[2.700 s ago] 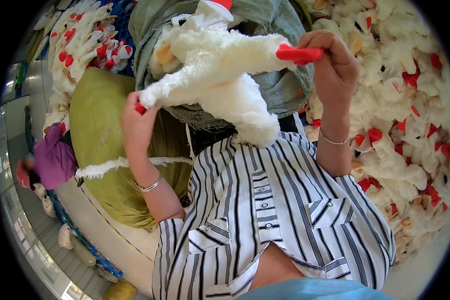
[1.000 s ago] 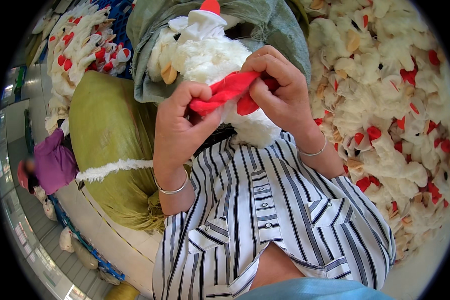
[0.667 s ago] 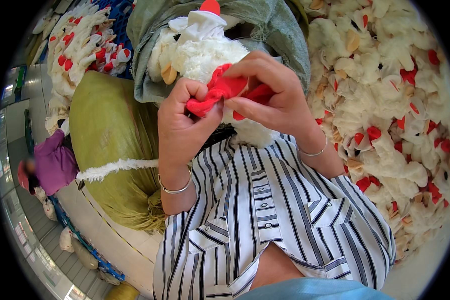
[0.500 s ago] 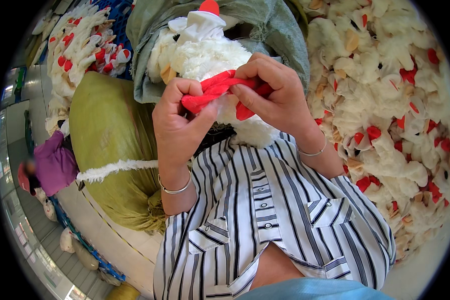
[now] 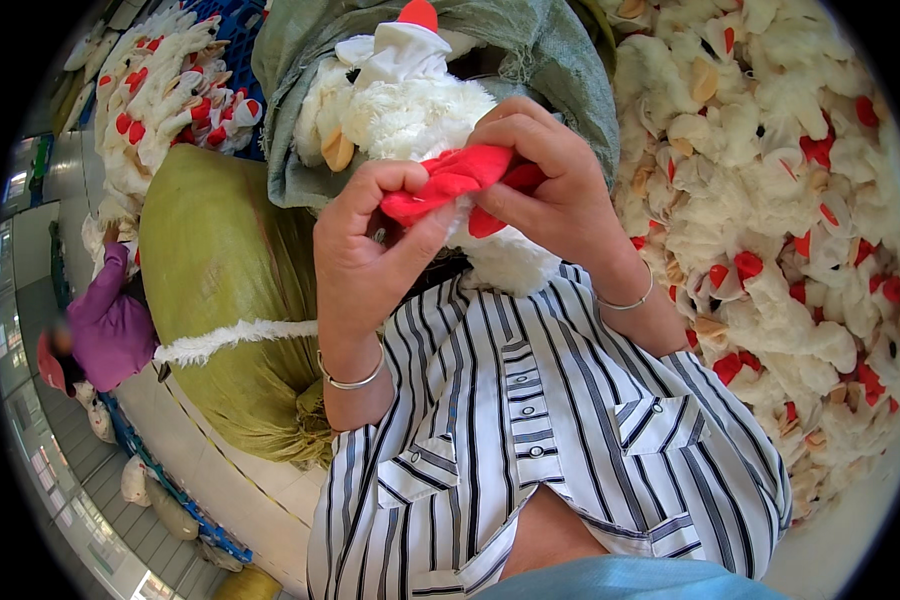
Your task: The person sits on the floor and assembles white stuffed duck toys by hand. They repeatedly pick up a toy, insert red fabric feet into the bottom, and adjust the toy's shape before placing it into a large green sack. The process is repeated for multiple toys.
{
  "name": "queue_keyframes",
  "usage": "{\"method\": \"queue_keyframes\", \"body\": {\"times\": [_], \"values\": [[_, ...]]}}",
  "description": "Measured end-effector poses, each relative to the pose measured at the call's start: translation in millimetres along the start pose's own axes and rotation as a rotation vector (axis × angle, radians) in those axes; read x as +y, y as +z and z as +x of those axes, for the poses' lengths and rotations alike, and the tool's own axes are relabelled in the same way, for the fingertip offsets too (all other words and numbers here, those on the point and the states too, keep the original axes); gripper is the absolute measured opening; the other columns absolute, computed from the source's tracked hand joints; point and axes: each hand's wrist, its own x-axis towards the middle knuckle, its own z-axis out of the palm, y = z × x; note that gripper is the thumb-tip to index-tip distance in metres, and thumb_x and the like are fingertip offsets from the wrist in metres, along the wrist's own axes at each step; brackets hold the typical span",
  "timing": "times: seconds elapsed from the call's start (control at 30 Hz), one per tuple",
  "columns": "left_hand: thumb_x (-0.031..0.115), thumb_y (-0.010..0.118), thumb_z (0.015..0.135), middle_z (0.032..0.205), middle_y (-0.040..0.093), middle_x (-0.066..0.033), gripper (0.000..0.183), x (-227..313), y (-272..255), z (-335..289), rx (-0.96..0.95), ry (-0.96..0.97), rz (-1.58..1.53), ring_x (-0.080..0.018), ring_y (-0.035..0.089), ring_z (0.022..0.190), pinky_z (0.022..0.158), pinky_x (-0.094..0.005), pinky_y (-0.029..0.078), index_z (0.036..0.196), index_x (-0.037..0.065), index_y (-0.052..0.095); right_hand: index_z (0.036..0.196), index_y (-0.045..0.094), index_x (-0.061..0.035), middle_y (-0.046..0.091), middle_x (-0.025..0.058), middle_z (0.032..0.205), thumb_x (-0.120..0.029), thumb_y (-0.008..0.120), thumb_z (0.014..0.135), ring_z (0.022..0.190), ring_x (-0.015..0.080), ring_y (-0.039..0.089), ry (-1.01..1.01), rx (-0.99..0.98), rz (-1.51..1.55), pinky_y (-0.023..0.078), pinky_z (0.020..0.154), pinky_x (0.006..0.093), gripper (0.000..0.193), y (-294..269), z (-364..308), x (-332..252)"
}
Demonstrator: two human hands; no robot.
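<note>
Both my hands pinch a piece of red fabric (image 5: pixel 448 184) in front of my chest. My left hand (image 5: pixel 362 235) grips its left end between thumb and fingers. On the other side my right hand (image 5: pixel 550 170) is closed on the cloth, with a red flap hanging below the thumb. White fur shows under the red piece and hangs down toward my shirt. Just beyond lies a white plush toy skin (image 5: pixel 420 115) with a tan beak-like piece and a red-tipped white part, in the mouth of a grey-green woven sack (image 5: pixel 560 70).
A large heap of white plush skins (image 5: pixel 760 200) with red and tan parts fills the right side. To the left stands a full olive sack (image 5: pixel 220 280) with a white fur strip (image 5: pixel 235 342) across it. Farther left, a person in purple (image 5: pixel 115 325) is beside another plush pile (image 5: pixel 160 90).
The red fabric and my left hand have shifted slightly to the right, and the cloth looks more bunched. The person in purple has stretched an arm toward the far pile.
</note>
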Motion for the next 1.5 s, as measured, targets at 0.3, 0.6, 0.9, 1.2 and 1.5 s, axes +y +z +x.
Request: {"method": "queue_keyframes", "body": {"times": [0.3,0.6,0.9,1.2,1.5], "values": [[0.000,0.070,0.083,0.083,0.053,0.0076,0.018,3.6,3.5,0.8,0.074,-0.099,-0.041,0.0018,0.043,0.070,0.059,-0.0136,0.035,0.096,0.004,0.059,0.094,0.061,-0.0018,0.054,0.0064,0.089,-0.002,0.073,0.074,0.074,0.0157,0.055,-0.026,0.078,0.009,0.047,0.063,0.0266,0.024,1.4,1.5,-2.7],[0.000,0.070,0.083,0.084,0.054,0.0075,0.018,4.7,4.6,1.7,0.090,-0.090,-0.089,0.0011,0.044,0.071,0.060,-0.0141,0.036,0.096,0.004,0.059,0.092,0.061,0.0034,0.060,0.0068,0.087,0.004,0.067,0.074,0.070,0.0136,0.058,0.060,-0.003,0.053,0.047,0.062,0.0237,0.018,3.8,-0.8,-6.4],[0.003,0.072,0.083,0.082,0.054,0.0073,0.018,1.9,6.3,0.0,0.004,-0.139,-0.032,0.0020,0.042,0.068,0.057,-0.0138,0.034,0.095,0.004,0.059,0.080,0.053,-0.0014,0.052,0.0012,0.079,0.009,0.063,0.075,0.069,0.0073,0.049,0.219,0.188,0.167,0.042,0.060,0.0208,0.015,4.3,-1.5,-8.3],[0.002,0.073,0.083,0.082,0.056,0.0053,0.018,3.9,3.2,1.2,0.153,-0.061,-0.066,0.0006,0.047,0.070,0.060,-0.0156,0.040,0.095,0.003,0.059,0.071,0.046,-0.0058,0.046,-0.0049,0.060,-0.009,0.077,0.080,0.054,0.0005,0.046,0.260,0.337,0.371,0.035,0.047,0.0188,0.032,7.7,-3.6,-5.8],[0.010,0.072,0.085,0.082,0.061,-0.0020,0.026,4.0,16.8,5.8,0.003,-0.084,0.104,-0.0045,0.052,0.067,0.060,-0.0211,0.044,0.106,-0.001,0.061,0.081,0.060,0.0010,0.056,-0.0020,0.064,-0.021,0.073,0.086,0.059,0.0020,0.049,0.376,0.075,0.402,0.039,0.050,0.0198,0.026,13.2,-4.4,-8.4]]}}
